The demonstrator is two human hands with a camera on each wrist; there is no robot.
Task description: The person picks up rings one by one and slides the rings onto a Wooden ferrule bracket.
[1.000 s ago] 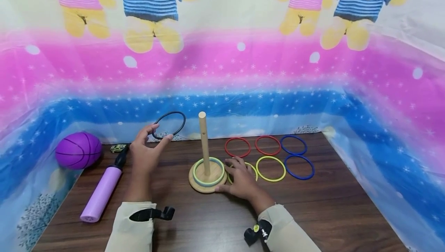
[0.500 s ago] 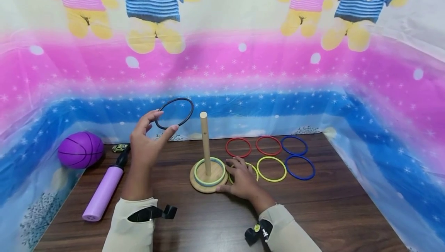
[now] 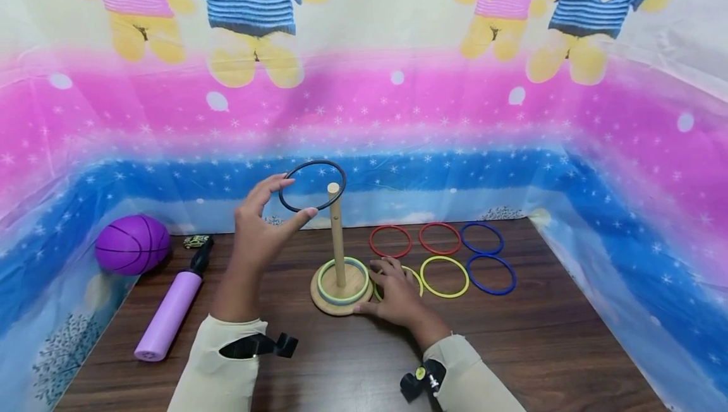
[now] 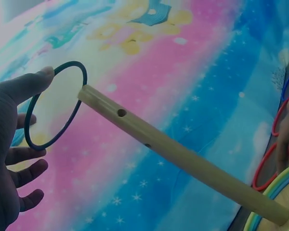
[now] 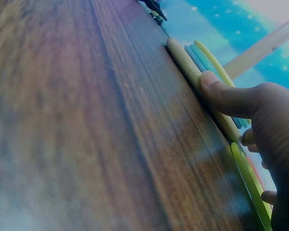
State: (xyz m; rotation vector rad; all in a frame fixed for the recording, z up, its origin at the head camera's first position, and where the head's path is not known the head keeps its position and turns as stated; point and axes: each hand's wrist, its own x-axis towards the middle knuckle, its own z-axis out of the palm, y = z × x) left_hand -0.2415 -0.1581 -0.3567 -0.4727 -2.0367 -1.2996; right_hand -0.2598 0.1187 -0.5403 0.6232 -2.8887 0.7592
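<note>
My left hand [image 3: 258,229] pinches a black ring [image 3: 313,162] between thumb and fingertips, tilted in the air at the top of a wooden peg [image 3: 337,241]. In the left wrist view the ring [image 4: 85,77] appears just beside the peg's tip [image 4: 86,94]; whether it encircles the peg cannot be told. The peg rises from a round wooden base [image 3: 320,301], where a light green ring [image 3: 320,280] lies over a bluish one [image 5: 195,57]. My right hand [image 3: 398,295] holds the base's right edge, its thumb [image 5: 226,96] on the rim.
Right of the stand lie two red rings [image 3: 390,255] [image 3: 439,253], two blue rings [image 3: 481,252] [image 3: 490,292] and two yellow rings [image 3: 445,296] [image 3: 421,282], one partly under my right hand. At left are a purple ball [image 3: 132,245], a purple hand pump [image 3: 169,317] and a toy car [image 3: 196,242].
My left hand has lifted the black ring and carried it rightward to the peg's top. My right hand stays at the base.
</note>
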